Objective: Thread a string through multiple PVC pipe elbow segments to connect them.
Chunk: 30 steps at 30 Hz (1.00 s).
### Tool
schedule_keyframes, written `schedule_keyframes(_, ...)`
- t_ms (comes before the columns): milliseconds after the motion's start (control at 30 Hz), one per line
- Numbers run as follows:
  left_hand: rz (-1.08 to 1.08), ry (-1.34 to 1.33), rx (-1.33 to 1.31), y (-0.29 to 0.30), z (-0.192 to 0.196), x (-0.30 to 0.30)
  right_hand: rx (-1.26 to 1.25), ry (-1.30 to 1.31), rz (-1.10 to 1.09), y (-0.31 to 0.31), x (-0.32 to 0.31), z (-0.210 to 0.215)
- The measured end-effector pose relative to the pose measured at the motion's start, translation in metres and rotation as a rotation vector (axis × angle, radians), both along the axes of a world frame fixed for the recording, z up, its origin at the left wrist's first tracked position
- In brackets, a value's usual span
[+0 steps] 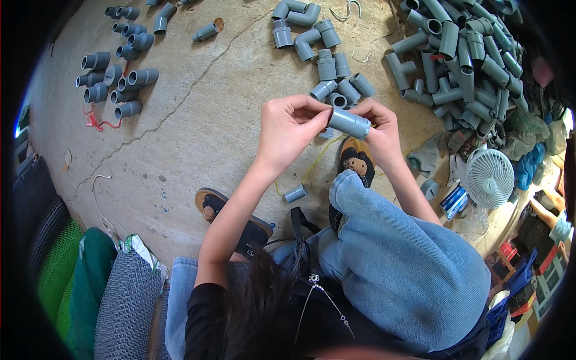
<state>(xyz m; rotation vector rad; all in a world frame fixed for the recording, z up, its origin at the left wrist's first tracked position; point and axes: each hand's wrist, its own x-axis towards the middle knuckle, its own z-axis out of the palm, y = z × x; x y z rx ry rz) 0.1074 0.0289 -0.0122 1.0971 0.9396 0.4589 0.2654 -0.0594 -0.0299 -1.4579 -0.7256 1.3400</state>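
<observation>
The left hand (285, 132) and right hand (384, 135) there pinch a grey pipe coupling (350, 123), fingers (317, 123) closed around it, above the concrete floor (198, 150).

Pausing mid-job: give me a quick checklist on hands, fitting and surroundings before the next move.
1. Left hand gripping the grey pipe fitting: ok, fingers on its left end.
2. Right hand gripping it too: cannot tell; its fingertips are partly hidden behind the fitting.
3. Floor between the sandals free of loose parts: not ok, a short grey piece lies there.
4. Heap of grey fittings apart from the right hand: ok.
5. White fan running: cannot tell from a still.
</observation>
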Motion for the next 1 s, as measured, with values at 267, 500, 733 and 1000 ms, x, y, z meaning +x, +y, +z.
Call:
schedule_keyframes(267, 0.049, -0.162, -0.044, -0.004, 0.016, 0.002, -0.061, 0.709, -0.108, -0.009, -0.004, -0.018)
schedule_keyframes(500, 0.054, -0.354, -0.15, -0.002, 0.03, 0.0, -0.047, 0.779, -0.087, -0.008, -0.005, -0.011)
schedule_keyframes(733, 0.062, -0.413, -0.315, 0.009, 0.026, -0.003, 0.03, 0.677, -0.077, -0.005, -0.002, -0.007)
schedule_keyframes(1000, -0.148, -0.121, 0.155, 0.005, 0.033, -0.001, 0.036, 0.581, -0.102, -0.005, -0.006, -0.006)
